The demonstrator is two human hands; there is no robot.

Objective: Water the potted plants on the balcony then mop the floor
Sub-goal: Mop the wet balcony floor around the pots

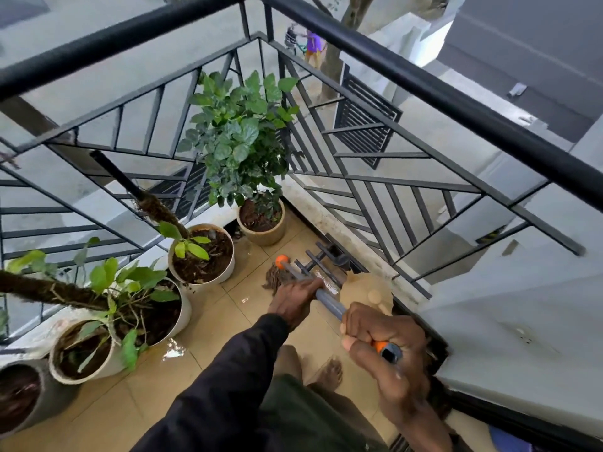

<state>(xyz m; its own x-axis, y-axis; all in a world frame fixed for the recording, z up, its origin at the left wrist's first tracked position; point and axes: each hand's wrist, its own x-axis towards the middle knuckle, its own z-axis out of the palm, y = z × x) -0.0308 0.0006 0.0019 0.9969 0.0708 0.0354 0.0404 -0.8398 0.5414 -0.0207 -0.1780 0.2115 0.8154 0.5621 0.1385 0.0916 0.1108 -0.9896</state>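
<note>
I hold a mop with a grey handle (pixel 329 303). My left hand (pixel 298 300) grips the shaft lower down, and my right hand (pixel 381 347) grips its top end at the orange collar. The stringy mop head (pixel 277 275), with an orange cap, lies on the beige tiled floor (pixel 248 318) near the balcony corner. Several potted plants line the left railing: a bushy green plant (pixel 241 138) in a tan pot (pixel 264 234), a white pot (pixel 202 256) with a small leafy shoot, and a larger white pot (pixel 176 308) with a moss pole.
Black metal railing (pixel 385 66) encloses the corner on the left and far sides. A dark metal rack (pixel 329 256) lies on the floor by the right ledge. Wet patches glisten on tiles (pixel 173 349) near the pots. My bare foot (pixel 328 375) stands below the hands.
</note>
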